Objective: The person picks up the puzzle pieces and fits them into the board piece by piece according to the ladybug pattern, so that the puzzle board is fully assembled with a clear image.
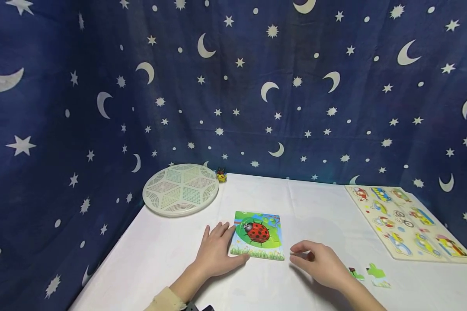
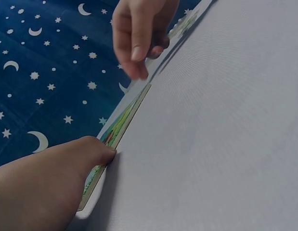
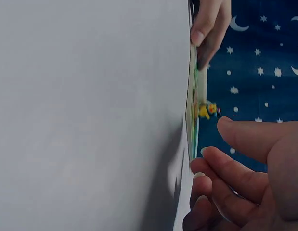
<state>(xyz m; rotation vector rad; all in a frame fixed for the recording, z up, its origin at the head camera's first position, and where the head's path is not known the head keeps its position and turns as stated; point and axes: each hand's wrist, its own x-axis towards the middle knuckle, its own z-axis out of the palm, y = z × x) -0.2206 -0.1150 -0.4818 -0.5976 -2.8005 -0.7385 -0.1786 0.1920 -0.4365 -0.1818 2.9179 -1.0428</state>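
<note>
A square ladybug jigsaw puzzle point(image 1: 257, 233) lies flat on the white table, a red spotted ladybug on green at its middle. My left hand point(image 1: 218, 252) rests at its left side, fingers stretched along the left edge. The thumb point(image 2: 103, 153) touches the near edge of the puzzle in the left wrist view. Just off the puzzle's right edge is my right hand point(image 1: 320, 262), its fingers loosely bent. In the right wrist view a gap shows between thumb and fingertips, with nothing held. Loose green jigsaw pieces point(image 1: 376, 271) lie to the right, beside the right wrist.
At the back left sits a round patterned board point(image 1: 180, 190), with a small yellow and red figure point(image 1: 221, 175) next to it. A wooden vehicle peg puzzle point(image 1: 406, 222) lies along the right side. A dark blue star-and-moon curtain point(image 1: 249, 121) closes off the table's back and left.
</note>
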